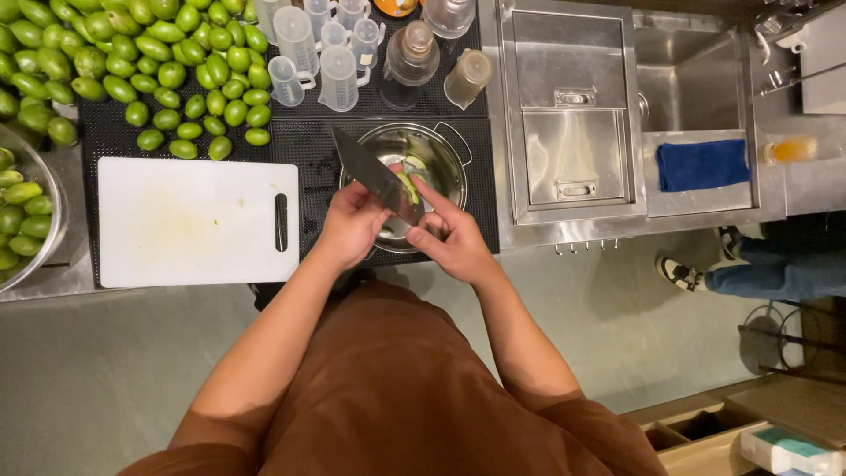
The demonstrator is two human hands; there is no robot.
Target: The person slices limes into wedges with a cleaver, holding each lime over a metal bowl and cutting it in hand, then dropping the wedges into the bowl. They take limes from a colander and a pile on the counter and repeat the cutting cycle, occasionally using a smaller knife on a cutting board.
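Observation:
My left hand [351,225] grips the handle of a large dark-bladed knife [370,167], whose blade points up and to the left over a steel bowl [445,145]. My right hand [449,236] is at the blade's lower part, fingers touching it beside a small green piece of fruit [408,186] that sits on the blade above the bowl. Both hands hover over the bowl's near rim. The bowl stands on a black mat [308,141]. Left of it lies a white cutting board [194,220] with faint green stains.
A heap of green fruits [141,62] covers the back left; more fill a steel bowl [26,211] at the left edge. Clear measuring jugs [317,53] and bottles [410,57] stand behind. Right: steel lidded bins [573,115], sink [687,79], blue cloth [702,164]. Another person's legs [758,269] stand at right.

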